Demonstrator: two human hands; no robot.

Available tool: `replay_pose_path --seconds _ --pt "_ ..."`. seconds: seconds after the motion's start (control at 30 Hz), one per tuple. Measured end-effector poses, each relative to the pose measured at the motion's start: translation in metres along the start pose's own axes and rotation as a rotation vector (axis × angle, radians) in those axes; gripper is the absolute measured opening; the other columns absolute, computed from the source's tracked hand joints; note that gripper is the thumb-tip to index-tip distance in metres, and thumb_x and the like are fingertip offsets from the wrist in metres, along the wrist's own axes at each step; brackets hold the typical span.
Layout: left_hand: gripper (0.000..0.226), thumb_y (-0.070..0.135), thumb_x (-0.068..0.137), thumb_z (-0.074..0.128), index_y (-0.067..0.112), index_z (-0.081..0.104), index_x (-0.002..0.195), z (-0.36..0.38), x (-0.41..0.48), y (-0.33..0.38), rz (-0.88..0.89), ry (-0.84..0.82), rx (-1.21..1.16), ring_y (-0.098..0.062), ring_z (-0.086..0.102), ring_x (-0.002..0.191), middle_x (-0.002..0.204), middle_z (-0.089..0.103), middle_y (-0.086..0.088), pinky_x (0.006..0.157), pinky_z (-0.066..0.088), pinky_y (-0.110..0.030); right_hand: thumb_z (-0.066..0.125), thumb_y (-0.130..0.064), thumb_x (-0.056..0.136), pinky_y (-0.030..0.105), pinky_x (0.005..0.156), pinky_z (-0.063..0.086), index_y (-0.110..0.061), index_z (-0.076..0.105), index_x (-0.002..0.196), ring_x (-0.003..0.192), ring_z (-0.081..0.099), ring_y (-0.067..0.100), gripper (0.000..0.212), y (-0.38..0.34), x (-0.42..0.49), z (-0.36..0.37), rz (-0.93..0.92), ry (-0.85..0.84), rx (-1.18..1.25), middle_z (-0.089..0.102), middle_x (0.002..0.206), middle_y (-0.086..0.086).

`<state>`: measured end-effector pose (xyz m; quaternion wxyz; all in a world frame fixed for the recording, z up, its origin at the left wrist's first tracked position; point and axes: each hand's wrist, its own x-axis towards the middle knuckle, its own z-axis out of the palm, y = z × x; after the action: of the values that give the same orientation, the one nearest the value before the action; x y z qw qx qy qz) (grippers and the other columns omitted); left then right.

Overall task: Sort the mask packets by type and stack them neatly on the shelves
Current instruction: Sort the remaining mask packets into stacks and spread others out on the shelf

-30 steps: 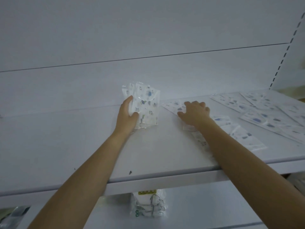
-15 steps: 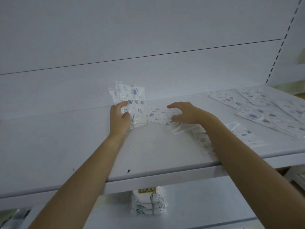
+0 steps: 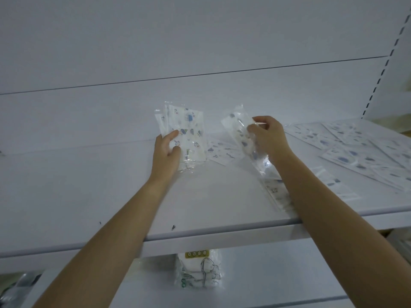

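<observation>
Both hands pinch: left hand (image 3: 165,152) grips the upright stack (image 3: 189,132) at the shelf's (image 3: 89,196) back edge, right hand (image 3: 269,138) one packet (image 3: 240,132), which I judge needs aligning onto it next.

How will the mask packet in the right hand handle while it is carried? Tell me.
Probably floppy: the mask packet curves and sags below the right hand that pinches it. Likely light, since fingertips alone hold it off the shelf. Its glossy clear wrapper may be slippery.
</observation>
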<state>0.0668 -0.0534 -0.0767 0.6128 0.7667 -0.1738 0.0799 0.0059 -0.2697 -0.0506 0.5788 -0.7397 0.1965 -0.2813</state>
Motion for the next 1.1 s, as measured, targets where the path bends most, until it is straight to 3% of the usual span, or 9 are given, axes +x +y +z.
replay_pose_path --seconds 0.07,0.2,0.3,0.37,0.53,0.63,0.77,0.9,1.1 --pt "0.040 0.009 0.095 0.045 0.022 0.050 0.132 0.003 -0.005 0.006 -0.017 -0.079 -0.064 0.019 0.037 0.110 0.127 0.036 0.018 0.089 0.026 -0.004 0.055 -0.007 0.086 0.026 0.065 0.046 -0.014 0.052 0.120 0.068 0.055 0.013 0.035 -0.003 -0.001 0.003 0.113 -0.045 0.207 0.058 0.087 -0.001" --pt "0.038 0.024 0.094 0.055 0.024 0.049 0.131 0.010 -0.008 0.009 0.050 -0.196 -0.028 0.045 0.023 0.084 0.123 0.030 0.024 0.073 0.023 0.009 0.059 0.000 0.087 0.028 0.069 0.052 -0.009 0.045 0.124 0.075 0.060 0.017 0.040 -0.003 -0.007 0.022 0.221 -0.190 0.445 0.059 0.094 0.008" --pt "0.049 0.021 0.087 0.066 0.020 0.048 0.132 0.013 -0.007 0.007 0.111 -0.213 0.051 0.019 0.038 0.109 0.121 0.038 0.018 0.079 0.025 0.010 0.063 -0.009 0.088 0.021 0.063 0.054 -0.008 0.039 0.130 0.081 0.062 0.013 0.048 0.000 -0.012 0.034 0.209 -0.255 0.430 0.059 0.105 0.009" --pt "0.052 0.010 0.085 0.067 0.013 0.047 0.134 0.015 -0.004 0.003 0.170 -0.180 0.126 -0.001 0.041 0.114 0.122 0.041 0.006 0.090 0.028 0.004 0.061 -0.014 0.090 0.027 0.078 0.055 -0.006 0.038 0.131 0.087 0.063 0.015 0.047 0.002 -0.010 0.036 0.172 -0.262 0.396 0.060 0.103 0.006" --pt "0.066 -0.004 0.087 0.057 0.011 0.029 0.145 0.008 0.005 -0.008 0.132 0.043 0.094 0.001 0.026 0.127 0.144 0.033 0.004 0.095 0.018 0.003 0.044 -0.030 0.097 0.037 0.107 0.030 -0.015 0.037 0.141 0.130 0.037 0.027 0.047 0.022 -0.002 0.024 -0.219 -0.347 -0.785 0.041 0.143 0.007" --pt "0.071 -0.006 0.087 0.053 0.016 0.023 0.148 0.001 0.008 -0.012 0.108 0.114 0.076 0.004 0.021 0.129 0.152 0.025 0.005 0.095 0.015 0.002 0.041 -0.045 0.094 0.038 0.101 0.030 -0.013 0.047 0.129 0.129 0.033 0.029 0.048 0.025 -0.006 0.024 -0.175 -0.448 -1.055 0.043 0.137 0.011" --pt "0.075 -0.007 0.088 0.051 0.023 0.020 0.149 -0.002 0.006 -0.013 0.093 0.129 0.045 0.013 0.020 0.124 0.151 0.023 0.014 0.083 0.016 0.013 0.049 -0.043 0.090 0.034 0.091 0.036 -0.015 0.057 0.123 0.119 0.042 0.030 0.044 0.022 -0.005 0.023 -0.175 -0.341 -1.023 0.050 0.125 0.011" --pt "0.073 -0.004 0.089 0.051 0.026 0.021 0.149 -0.001 0.006 -0.012 0.096 0.118 0.042 0.018 0.023 0.121 0.140 0.025 0.024 0.087 0.019 0.009 0.054 -0.020 0.085 0.028 0.056 0.031 -0.007 0.059 0.075 0.077 0.049 0.025 0.018 0.024 -0.005 0.024 -0.164 -0.180 -0.672 0.051 0.075 0.009" --pt "0.052 0.015 0.094 0.055 0.021 0.039 0.142 0.004 0.003 -0.008 -0.011 0.005 0.026 -0.008 0.032 0.136 0.147 0.037 0.005 0.103 0.025 -0.017 0.056 -0.033 0.092 0.014 0.056 0.031 -0.015 0.070 0.098 0.073 0.046 0.014 0.024 0.013 -0.012 0.026 -0.298 -0.109 -0.354 0.050 0.076 -0.007"
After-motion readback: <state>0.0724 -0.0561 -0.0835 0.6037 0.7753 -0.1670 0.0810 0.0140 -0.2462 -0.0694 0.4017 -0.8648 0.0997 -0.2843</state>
